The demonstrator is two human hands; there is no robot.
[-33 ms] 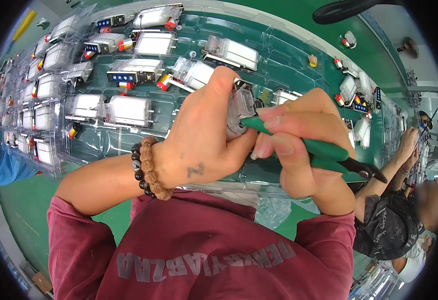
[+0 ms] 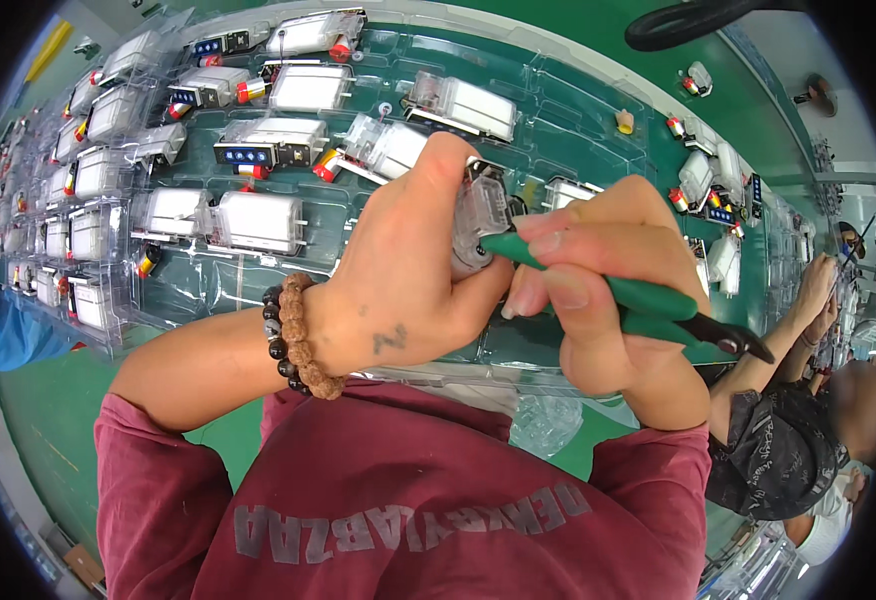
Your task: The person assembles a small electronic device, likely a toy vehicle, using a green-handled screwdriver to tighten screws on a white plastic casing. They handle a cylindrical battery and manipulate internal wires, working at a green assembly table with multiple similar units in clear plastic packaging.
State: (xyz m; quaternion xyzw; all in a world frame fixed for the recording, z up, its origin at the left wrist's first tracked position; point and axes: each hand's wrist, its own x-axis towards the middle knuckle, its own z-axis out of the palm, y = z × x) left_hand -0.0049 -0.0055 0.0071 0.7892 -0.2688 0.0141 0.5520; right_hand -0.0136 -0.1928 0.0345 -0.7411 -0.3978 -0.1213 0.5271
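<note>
My left hand (image 2: pixel 398 250), with a beaded bracelet at the wrist, is closed around a small clear plastic housing (image 2: pixel 483 208) with a dark end. Its lower part is hidden by my fingers. In my right hand (image 2: pixel 608 270) are green-handled cutting pliers (image 2: pixel 653 297). Their dark jaws point away to the lower right, while one handle end meets or nearly meets the housing at a small dark spot. Whether it touches is hard to tell. My right fingertips sit close beside the housing, and both hands are above a clear tray (image 2: pixel 228 265).
The tray holds several white-and-clear units (image 2: pixel 256 222) with small circuit boards and red-and-yellow cylindrical parts. More filled trays (image 2: pixel 88 240) lie at the left. A black cable-like loop (image 2: pixel 688 22) hangs at upper right. A co-worker in a dark patterned shirt (image 2: pixel 778 455) sits at the right.
</note>
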